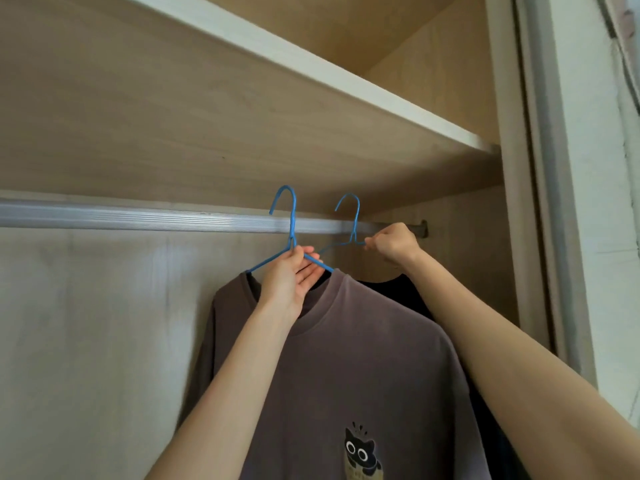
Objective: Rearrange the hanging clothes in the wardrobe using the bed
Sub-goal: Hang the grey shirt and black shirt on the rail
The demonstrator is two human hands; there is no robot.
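- Overhead, the wardrobe shelf (311, 109) spans the view, with the silver hanging rail (138, 216) running just beneath it to a bracket at the right wall.
- Next in size, a brown T-shirt with a cat print (346, 358) hangs from the nearer blue wire hanger (291, 223), whose hook stands above the rail and in front of it; whether it rests on the rail I cannot tell.
- Behind and to the right, a dark garment (398, 289) hangs on a second blue hanger (349, 216), its hook likewise raised above the rail.
- The left hand (291, 278) is closed around the neck of the nearer hanger, where its shoulders meet.
- The right hand (394, 247) pinches the shoulder wire of the second hanger between its fingertips.
- As for progress, I judge this an early or middle step: both garments sit at the rail's right end, each in a hand, either coming off or going back. The bed is out of view, so nothing shows what has already been moved there.
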